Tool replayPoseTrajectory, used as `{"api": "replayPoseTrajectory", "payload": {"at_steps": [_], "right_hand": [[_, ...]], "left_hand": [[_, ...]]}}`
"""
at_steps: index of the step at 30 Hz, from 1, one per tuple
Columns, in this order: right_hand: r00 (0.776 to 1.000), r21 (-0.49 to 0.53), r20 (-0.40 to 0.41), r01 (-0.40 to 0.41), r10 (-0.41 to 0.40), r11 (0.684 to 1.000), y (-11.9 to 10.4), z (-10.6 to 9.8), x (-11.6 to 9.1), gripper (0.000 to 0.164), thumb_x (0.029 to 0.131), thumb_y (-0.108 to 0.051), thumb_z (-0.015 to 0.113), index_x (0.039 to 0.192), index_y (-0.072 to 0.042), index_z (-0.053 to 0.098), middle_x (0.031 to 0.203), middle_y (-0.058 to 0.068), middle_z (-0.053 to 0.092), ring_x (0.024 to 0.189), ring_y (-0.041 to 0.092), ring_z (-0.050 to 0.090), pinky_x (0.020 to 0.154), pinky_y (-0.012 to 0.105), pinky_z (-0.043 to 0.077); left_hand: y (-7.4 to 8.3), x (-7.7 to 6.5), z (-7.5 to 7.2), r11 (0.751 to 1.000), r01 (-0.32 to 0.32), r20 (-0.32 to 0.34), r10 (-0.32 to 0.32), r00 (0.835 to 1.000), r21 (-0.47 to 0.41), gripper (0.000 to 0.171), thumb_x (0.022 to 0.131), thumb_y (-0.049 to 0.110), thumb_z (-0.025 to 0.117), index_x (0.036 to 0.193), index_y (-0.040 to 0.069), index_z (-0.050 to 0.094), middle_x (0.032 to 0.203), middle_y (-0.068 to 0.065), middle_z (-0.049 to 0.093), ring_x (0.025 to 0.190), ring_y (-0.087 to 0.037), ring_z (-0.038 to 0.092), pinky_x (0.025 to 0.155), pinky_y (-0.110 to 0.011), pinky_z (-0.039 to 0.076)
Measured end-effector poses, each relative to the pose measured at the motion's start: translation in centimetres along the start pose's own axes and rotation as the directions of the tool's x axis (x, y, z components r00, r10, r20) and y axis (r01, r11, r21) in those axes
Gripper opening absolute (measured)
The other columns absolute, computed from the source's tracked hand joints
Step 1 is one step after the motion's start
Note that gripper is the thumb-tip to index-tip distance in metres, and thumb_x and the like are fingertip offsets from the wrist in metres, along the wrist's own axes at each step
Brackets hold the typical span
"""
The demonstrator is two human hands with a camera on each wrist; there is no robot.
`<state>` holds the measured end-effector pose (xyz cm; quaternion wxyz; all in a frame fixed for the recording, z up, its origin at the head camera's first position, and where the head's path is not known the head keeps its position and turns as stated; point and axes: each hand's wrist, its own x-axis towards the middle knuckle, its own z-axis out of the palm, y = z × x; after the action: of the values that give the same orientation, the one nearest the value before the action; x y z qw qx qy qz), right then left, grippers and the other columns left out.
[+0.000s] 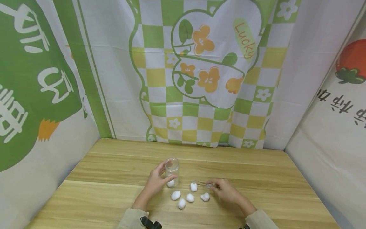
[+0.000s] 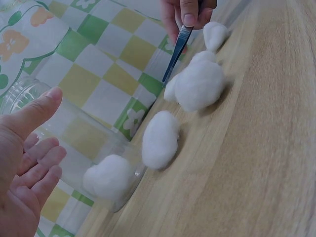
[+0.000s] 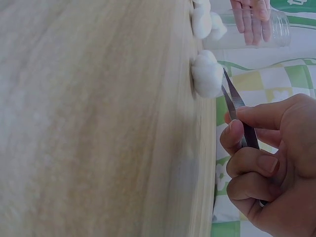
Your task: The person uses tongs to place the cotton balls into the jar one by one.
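Observation:
A clear glass jar point(image 1: 172, 171) stands upright on the table with a white cotton ball point(image 2: 109, 177) at its bottom. My left hand point(image 1: 156, 180) holds the jar from the left, thumb across the near side and fingers round the far side. Between the thumb and fingers of my right hand point(image 1: 226, 190) is a pair of metal tweezers point(image 3: 238, 106), pointing left. Their tips are spread a little, close beside a loose cotton ball point(image 3: 207, 74); whether they touch it I cannot tell.
More cotton balls lie loose in front of the jar, among them an oval one point(image 1: 175, 195) and a lumpy one point(image 1: 204, 197) near my right hand. The wooden table point(image 1: 120, 159) meets a printed curtain point(image 1: 197, 127) at the back, with cloth walls on both sides.

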<state>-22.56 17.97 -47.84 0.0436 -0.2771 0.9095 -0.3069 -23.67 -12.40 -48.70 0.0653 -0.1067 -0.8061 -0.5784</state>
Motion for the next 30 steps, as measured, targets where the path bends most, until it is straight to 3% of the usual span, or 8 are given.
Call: {"api": "replayPoseTrajectory", "payload": {"at_steps": [23,30], "right_hand": [[0.999,0.02,0.035,-0.029,0.029,0.999,-0.08,0.38,0.14,0.026,0.093,-0.011,0.06,0.115,-0.001,0.065,0.107,0.014,0.071,0.083,0.007,0.058,0.069,0.016,0.05],[0.999,0.044,0.041,-0.016,0.015,0.999,-0.02,0.57,0.29,0.025,0.093,-0.011,0.06,0.114,0.001,0.066,0.094,0.01,0.07,0.071,-0.002,0.048,0.06,0.014,0.044]], "left_hand": [[0.19,-0.2,-0.05,1.0,-0.007,0.009,0.007,1.0,-0.016,0.069,0.08,0.017,0.078,0.14,0.003,0.046,0.139,-0.018,0.056,0.134,-0.037,0.049,0.116,-0.049,0.039],[0.22,-0.09,-0.01,1.0,-0.004,0.001,0.004,1.0,-0.021,0.069,0.079,0.017,0.078,0.139,0.004,0.047,0.138,-0.018,0.057,0.133,-0.037,0.05,0.116,-0.048,0.04]]}}
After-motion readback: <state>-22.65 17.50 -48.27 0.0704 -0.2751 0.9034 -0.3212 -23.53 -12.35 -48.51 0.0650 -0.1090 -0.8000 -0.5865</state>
